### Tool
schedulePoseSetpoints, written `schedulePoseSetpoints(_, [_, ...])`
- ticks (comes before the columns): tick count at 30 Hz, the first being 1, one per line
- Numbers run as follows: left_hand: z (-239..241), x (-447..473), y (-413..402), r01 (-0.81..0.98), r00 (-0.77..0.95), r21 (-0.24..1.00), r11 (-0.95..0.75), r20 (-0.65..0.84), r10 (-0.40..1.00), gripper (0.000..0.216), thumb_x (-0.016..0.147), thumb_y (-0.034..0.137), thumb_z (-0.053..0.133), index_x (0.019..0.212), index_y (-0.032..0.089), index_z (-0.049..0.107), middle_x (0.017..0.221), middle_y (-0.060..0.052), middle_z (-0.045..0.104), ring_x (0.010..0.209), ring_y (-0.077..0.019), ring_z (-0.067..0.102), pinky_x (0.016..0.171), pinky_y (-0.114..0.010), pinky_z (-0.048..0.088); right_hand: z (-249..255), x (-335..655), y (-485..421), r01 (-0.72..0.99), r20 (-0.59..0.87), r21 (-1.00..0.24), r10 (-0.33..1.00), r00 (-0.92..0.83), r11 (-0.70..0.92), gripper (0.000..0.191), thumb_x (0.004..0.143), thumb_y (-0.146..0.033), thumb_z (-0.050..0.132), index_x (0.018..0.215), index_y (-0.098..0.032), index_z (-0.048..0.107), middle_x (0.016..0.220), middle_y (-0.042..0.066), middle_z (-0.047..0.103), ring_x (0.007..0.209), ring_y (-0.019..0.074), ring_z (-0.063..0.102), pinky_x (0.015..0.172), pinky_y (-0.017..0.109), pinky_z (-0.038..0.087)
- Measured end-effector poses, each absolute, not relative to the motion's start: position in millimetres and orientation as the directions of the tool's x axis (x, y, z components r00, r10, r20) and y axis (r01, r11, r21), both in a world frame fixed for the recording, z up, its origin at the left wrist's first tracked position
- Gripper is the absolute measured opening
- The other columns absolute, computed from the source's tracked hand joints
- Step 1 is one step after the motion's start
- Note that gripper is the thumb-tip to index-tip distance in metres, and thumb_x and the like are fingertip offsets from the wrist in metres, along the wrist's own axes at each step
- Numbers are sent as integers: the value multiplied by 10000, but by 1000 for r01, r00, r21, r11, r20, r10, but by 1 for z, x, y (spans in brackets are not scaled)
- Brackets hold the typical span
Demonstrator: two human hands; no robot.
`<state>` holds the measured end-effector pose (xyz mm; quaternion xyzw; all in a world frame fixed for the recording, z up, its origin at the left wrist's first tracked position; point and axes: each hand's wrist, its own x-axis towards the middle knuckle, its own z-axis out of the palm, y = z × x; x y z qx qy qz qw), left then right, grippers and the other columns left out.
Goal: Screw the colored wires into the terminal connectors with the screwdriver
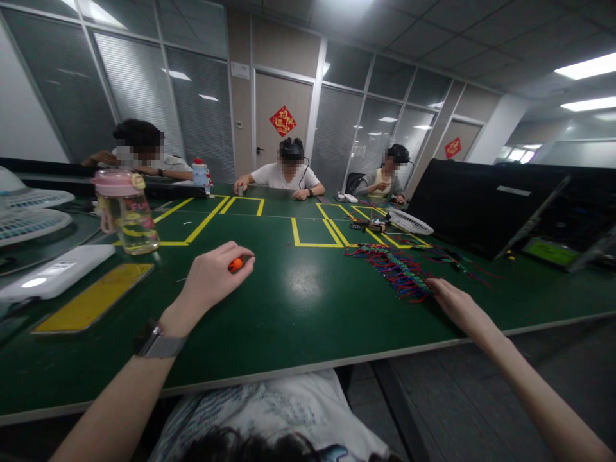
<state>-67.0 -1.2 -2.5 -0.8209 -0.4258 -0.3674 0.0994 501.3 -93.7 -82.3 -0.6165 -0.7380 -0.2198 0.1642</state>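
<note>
My left hand is closed above the green table, fingers curled round an orange rounded object. Most of that object is hidden in the palm, so its kind does not show. A thin dark tip sticks out left of the wrist; whether it belongs to the same object I cannot tell. Farther right lies a long row of small green circuit boards with red and blue wires fanning out on both sides. At the row's near end, the fingers of my right hand are pressed together on the wired boards, their tips partly hidden.
On the left stand a pink-lidded bottle, a white device, a yellow flat panel and a fan. Yellow tape marks the green table. A black monitor stands right. Several people sit opposite.
</note>
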Motion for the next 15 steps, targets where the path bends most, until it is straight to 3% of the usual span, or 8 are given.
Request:
schedulePoseSetpoints(5, [-2, -66, -2, 776, 364, 142, -615, 695, 620, 248, 893, 377, 516, 910, 201, 689, 896, -18, 675, 782, -170, 650, 700, -281, 498, -88, 505, -87, 985, 546, 102, 820, -171, 138, 337, 883, -176, 365, 1153, -141, 563, 1066, 168, 664, 907, 260, 685, 790, 370, 560])
schedulePoseSetpoints(15, [-1, -66, -3, 774, 373, 139, -618, 689, 622, 252, 892, 377, 516, 915, 195, 688, 896, -20, 673, 770, -167, 647, 683, -275, 498, -82, 496, -79, 986, 546, 102, 821, -164, 129, 317, 887, -181, 373, 1143, -162, 559, 1057, 153, 659, 924, 265, 683, 814, 366, 554])
